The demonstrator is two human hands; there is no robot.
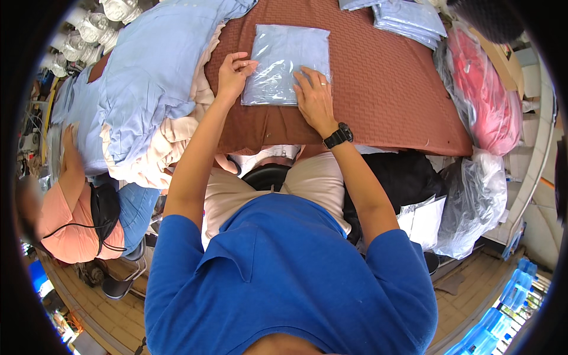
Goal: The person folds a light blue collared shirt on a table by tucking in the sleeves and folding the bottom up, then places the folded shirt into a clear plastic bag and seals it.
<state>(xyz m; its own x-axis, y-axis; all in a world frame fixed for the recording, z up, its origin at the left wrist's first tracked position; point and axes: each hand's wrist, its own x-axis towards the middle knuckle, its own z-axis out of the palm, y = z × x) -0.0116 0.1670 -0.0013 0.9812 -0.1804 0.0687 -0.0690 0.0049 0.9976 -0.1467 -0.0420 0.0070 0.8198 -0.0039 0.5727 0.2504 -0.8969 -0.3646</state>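
Note:
A folded light-blue garment in a clear plastic bag (287, 59) lies flat on the brown cloth-covered table in front of me. My left hand (234, 78) is at the bag's left edge, its fingers loosely bent and apart, the fingertips at the plastic. On the bag's lower right part rests my right hand (315, 97), fingers stretched out and palm down. That wrist wears a black watch (338, 135), and a ring shows on one finger. Glare on the plastic hides some of the garment.
Heaped light-blue garments (151, 77) lie over cream cloth (157, 154) on the left. Bagged blue garments (408, 23) are stacked at the far right, near red goods in clear plastic (482, 89). A co-worker in an orange top (77, 231) sits at left. Black cloth (396, 183) lies beside my right leg.

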